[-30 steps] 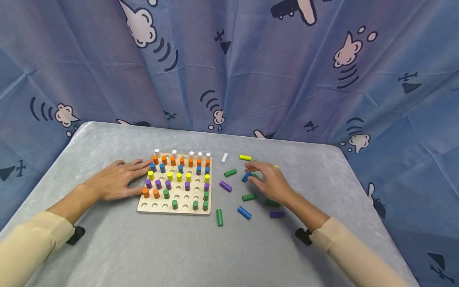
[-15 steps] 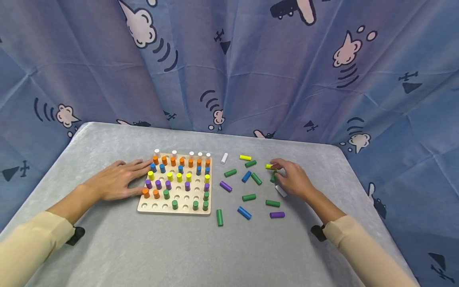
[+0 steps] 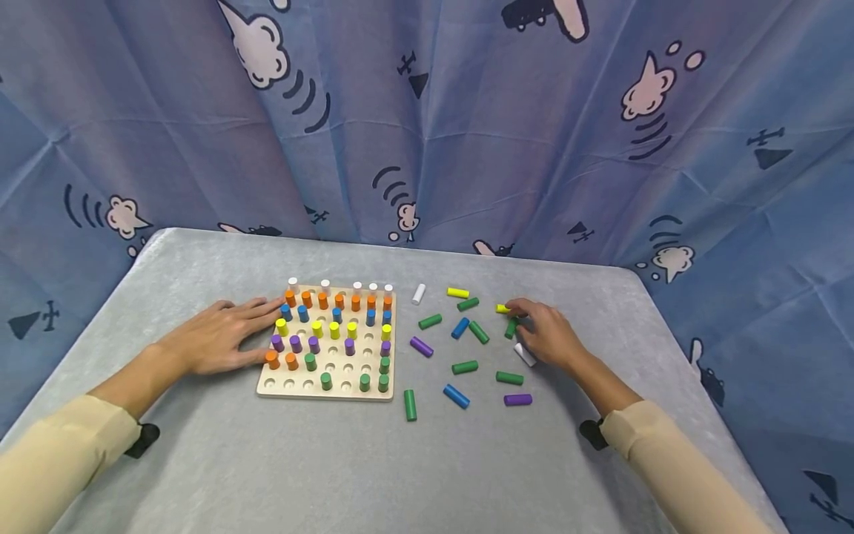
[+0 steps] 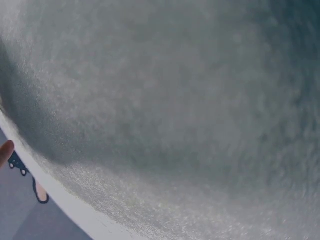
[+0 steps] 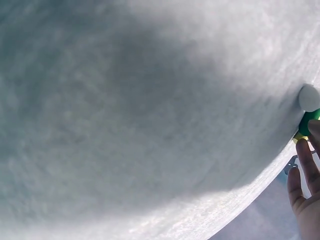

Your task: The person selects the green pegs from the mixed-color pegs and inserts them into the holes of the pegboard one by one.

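My left hand rests flat at the left edge of a wooden peg board, its fingertips against the board's side. Coloured pegs stand upright in the board, in rows of white, orange, blue, yellow, purple and green. My right hand is over the loose pegs, index fingertip at the right end of a yellow peg, thumb spread apart from it. A green peg lies by the thumb, and a white peg lies below the hand. The right wrist view shows fingers beside green and white pegs.
Several loose green, blue and purple pegs lie between board and right hand, among them a blue peg and a purple peg. A white peg lies near the board's back right corner. A patterned curtain hangs behind the grey table.
My right hand has moved right, from above the blue and green pegs to the yellow peg, uncovering the pegs it hid. The left hand has stayed at the board.
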Demonstrator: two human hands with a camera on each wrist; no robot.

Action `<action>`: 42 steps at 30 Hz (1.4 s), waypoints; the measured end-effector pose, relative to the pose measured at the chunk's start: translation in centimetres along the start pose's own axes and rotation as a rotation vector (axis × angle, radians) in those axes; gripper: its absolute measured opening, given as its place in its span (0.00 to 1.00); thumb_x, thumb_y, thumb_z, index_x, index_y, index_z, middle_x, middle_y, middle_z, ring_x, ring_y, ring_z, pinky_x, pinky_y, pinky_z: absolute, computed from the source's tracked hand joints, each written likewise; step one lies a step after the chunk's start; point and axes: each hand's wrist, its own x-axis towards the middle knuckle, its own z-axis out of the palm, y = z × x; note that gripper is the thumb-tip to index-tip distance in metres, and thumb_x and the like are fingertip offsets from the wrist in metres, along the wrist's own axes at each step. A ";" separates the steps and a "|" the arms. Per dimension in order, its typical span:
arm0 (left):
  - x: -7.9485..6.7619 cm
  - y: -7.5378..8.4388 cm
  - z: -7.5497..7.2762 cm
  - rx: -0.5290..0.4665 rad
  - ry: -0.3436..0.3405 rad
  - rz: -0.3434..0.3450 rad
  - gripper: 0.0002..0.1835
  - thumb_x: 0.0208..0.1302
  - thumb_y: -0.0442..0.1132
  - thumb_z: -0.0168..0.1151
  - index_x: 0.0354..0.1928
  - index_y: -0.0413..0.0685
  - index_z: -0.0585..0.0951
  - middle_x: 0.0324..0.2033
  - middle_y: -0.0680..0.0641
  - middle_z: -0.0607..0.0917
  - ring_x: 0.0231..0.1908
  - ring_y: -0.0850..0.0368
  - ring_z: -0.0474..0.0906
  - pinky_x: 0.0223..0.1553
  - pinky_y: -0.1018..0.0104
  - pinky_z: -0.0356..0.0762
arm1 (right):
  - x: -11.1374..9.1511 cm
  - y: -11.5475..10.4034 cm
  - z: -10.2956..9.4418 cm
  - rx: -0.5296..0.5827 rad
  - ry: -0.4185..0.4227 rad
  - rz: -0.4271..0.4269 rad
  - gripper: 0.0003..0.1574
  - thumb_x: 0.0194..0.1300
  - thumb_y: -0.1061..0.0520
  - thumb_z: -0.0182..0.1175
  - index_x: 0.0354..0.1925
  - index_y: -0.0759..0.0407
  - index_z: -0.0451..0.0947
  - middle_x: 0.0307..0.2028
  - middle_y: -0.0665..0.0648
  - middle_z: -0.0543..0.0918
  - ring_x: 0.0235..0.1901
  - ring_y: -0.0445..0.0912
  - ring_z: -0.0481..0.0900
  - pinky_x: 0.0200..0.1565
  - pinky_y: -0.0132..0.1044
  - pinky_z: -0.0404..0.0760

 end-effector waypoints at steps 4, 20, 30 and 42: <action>0.0 0.0 -0.1 -0.004 0.001 0.001 0.40 0.71 0.64 0.51 0.74 0.44 0.65 0.75 0.45 0.61 0.70 0.39 0.62 0.60 0.35 0.65 | 0.0 0.2 0.1 -0.001 0.008 -0.007 0.26 0.62 0.73 0.61 0.59 0.66 0.76 0.51 0.64 0.85 0.56 0.62 0.78 0.59 0.62 0.70; 0.0 0.1 -0.1 0.002 -0.012 -0.010 0.41 0.70 0.65 0.50 0.74 0.43 0.65 0.75 0.45 0.60 0.71 0.39 0.62 0.60 0.35 0.65 | -0.1 0.8 0.8 -0.005 0.037 -0.038 0.24 0.61 0.75 0.60 0.56 0.67 0.77 0.47 0.64 0.85 0.52 0.61 0.81 0.57 0.60 0.73; 0.0 0.1 -0.1 -0.001 -0.017 -0.021 0.41 0.70 0.66 0.50 0.74 0.44 0.65 0.75 0.45 0.61 0.71 0.39 0.61 0.61 0.35 0.64 | -0.4 1.2 0.8 -0.018 0.058 -0.043 0.24 0.60 0.75 0.58 0.55 0.68 0.78 0.45 0.64 0.85 0.49 0.60 0.82 0.54 0.59 0.75; 0.0 0.1 0.0 -0.001 -0.011 -0.012 0.41 0.70 0.66 0.50 0.74 0.44 0.65 0.75 0.45 0.61 0.70 0.39 0.62 0.60 0.35 0.65 | -0.8 0.6 -0.1 -0.021 0.023 -0.026 0.24 0.61 0.74 0.59 0.56 0.67 0.77 0.44 0.64 0.84 0.49 0.60 0.81 0.54 0.60 0.74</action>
